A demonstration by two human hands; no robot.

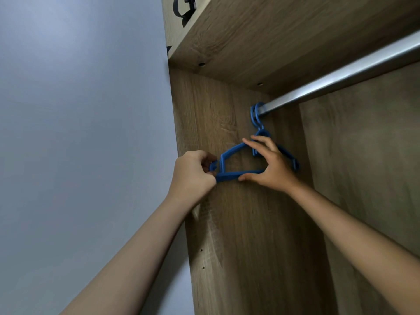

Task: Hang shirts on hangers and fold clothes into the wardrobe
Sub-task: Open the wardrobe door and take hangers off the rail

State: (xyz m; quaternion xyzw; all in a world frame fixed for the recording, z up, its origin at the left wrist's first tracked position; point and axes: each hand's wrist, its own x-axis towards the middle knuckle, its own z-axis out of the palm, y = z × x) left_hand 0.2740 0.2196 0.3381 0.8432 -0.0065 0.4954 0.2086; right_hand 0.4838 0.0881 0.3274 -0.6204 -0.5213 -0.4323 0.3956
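Observation:
Blue plastic hangers (229,155) hang by their hooks from the left end of the metal rail (341,73) inside the wooden wardrobe (238,235). My left hand (193,171) pinches the left tip of a hanger with curled fingers. My right hand (270,164) holds the hangers' middle, thumb under the bottom bar and fingers spread over the upper arm. The hangers' right end sticks out past my right hand. No shirt is in view.
The wardrobe's left side panel stands right behind the hangers, and a wooden shelf (272,37) lies above the rail. A dark strap (181,7) hangs over the shelf's top edge. A plain grey wall (79,110) fills the left.

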